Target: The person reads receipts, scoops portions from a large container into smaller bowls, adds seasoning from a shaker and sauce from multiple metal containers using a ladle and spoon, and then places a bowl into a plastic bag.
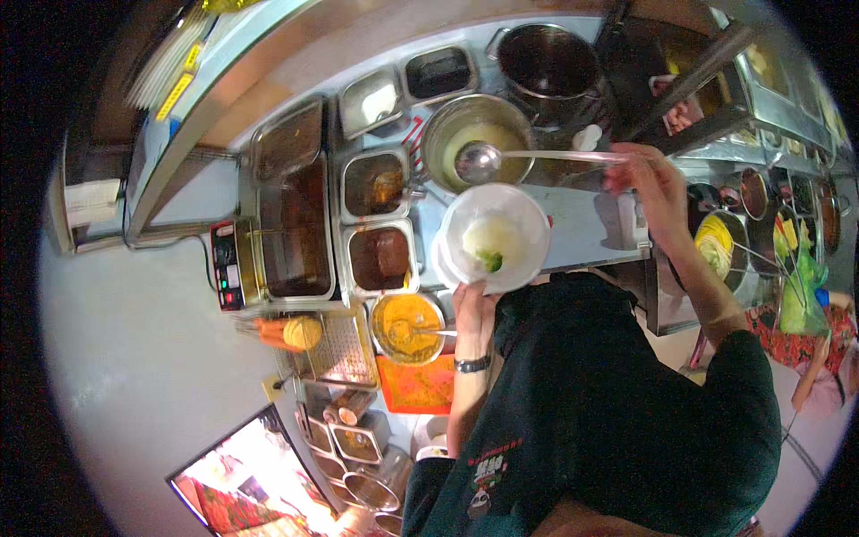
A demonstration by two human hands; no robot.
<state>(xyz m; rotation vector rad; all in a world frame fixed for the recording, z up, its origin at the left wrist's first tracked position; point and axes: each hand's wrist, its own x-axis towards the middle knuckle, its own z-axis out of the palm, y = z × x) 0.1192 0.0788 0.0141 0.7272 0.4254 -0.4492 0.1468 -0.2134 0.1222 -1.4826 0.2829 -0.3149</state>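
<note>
My right hand [647,178] grips the far end of the long handle of a metal ladle [478,163]. The ladle's round bowl hangs over, or just inside, a steel pot [443,137] with pale, yellowish contents. Closer to my body, my left hand [475,305] holds a white bowl [527,221] by its near rim. A green leafy piece [492,260] and something pale lie in that bowl. Another white rim shows along its left side, perhaps a second bowl beneath. The white bowl is directly below the steel pot in the picture.
Left of the pot stand square steel inserts [379,252] with dark contents and a long dark-filled steel vat [295,228]. Nearer are a bowl of orange sauce [392,312] with a spoon and an orange tray [419,382]. A tall pot [547,60] stands behind. Another person [822,376] is at far right.
</note>
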